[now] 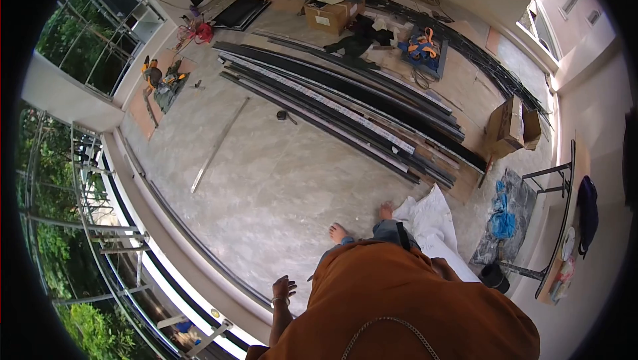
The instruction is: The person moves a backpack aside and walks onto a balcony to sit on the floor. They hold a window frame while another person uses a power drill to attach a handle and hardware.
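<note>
Head view: my left hand [284, 288], lower centre, holds nothing, fingers loosely spread; my right hand is hidden, its grip untellable. Nearest, lower left, the long dark bar [189, 228] looks stiff, probably smooth, best held mid-length.

A rust-orange shirt [415, 297] is worn with blue trousers [387, 230], a bracelet [277, 299] – and a linked chain [383, 318].

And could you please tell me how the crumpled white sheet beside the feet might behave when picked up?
The white sheet will probably be floppy, since it lies in loose folds. It is likely light for its size, as it looks thin, though its material is unclear. Lifting one corner may leave the rest trailing, given its long spread.
</note>
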### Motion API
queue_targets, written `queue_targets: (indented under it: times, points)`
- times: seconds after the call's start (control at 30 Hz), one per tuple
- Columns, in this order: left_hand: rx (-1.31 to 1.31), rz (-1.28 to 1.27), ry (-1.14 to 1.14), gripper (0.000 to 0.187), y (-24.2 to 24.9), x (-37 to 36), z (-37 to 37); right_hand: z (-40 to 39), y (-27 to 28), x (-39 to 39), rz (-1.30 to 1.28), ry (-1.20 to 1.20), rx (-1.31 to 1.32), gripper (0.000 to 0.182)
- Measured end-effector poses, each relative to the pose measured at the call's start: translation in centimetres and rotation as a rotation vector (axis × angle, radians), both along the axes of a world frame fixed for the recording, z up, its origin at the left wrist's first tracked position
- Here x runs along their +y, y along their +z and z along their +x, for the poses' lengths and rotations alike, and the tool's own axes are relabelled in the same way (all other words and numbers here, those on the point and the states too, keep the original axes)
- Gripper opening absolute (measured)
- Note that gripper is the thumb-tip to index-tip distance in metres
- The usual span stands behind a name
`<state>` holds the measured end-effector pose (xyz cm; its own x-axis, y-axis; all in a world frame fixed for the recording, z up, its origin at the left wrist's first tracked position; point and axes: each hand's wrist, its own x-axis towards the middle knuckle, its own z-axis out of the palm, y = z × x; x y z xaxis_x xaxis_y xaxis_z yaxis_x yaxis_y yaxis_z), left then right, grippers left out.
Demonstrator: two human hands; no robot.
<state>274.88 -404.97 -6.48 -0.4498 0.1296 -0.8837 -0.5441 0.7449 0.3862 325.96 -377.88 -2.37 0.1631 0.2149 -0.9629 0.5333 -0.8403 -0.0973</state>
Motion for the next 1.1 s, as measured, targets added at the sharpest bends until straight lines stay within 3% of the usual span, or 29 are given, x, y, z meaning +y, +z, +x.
queue_targets:
  times: [0.07,0.2,0.33,0.37,0.47,0.53,0.7,0.73,0.93,1.1]
  points:
    - [0.018,0.014,0.052,0.040,-0.8,-0.3,0.4,1.0,-0.4,1.0,-0.019,-0.050,0.015,0.036]
    - [-0.020,-0.005,0.118,0.039,-1.5,-1.4,2.7,4.2,-6.9,6.0,0.043,-0.164,0.086,0.041]
    - [0.025,-0.025,0.019,0.035,0.2,-1.4,6.0,0.0,-2.9,14.0,0.227,-0.141,0.186,0.040]
    - [0.068,0.076,-0.114,0.035,-0.2,-2.9,6.8,-1.0,-2.3,15.8,0.271,-0.132,0.222,0.039]
    - [0.089,0.329,-0.167,0.033,0.9,-3.7,9.3,-3.4,-1.2,19.5,0.353,-0.090,0.282,0.038]
    - [0.056,0.156,-0.038,0.033,1.1,-2.3,10.1,-3.7,-0.9,20.8,0.397,-0.066,0.302,0.037]
    - [0.001,0.030,0.056,0.035,1.8,0.5,11.0,-2.3,-2.3,21.0,0.285,-0.010,0.276,0.037]
    - [-0.056,0.039,0.150,0.035,0.2,0.0,10.6,-1.5,-2.9,20.6,0.240,-0.009,0.261,0.037]
    - [0.040,-0.066,0.109,0.033,4.6,2.9,11.3,2.2,-4.9,17.8,0.068,0.030,0.143,0.041]
    - [0.066,-0.030,0.102,0.032,4.2,1.6,12.1,2.2,-5.1,17.8,0.055,0.023,0.132,0.040]
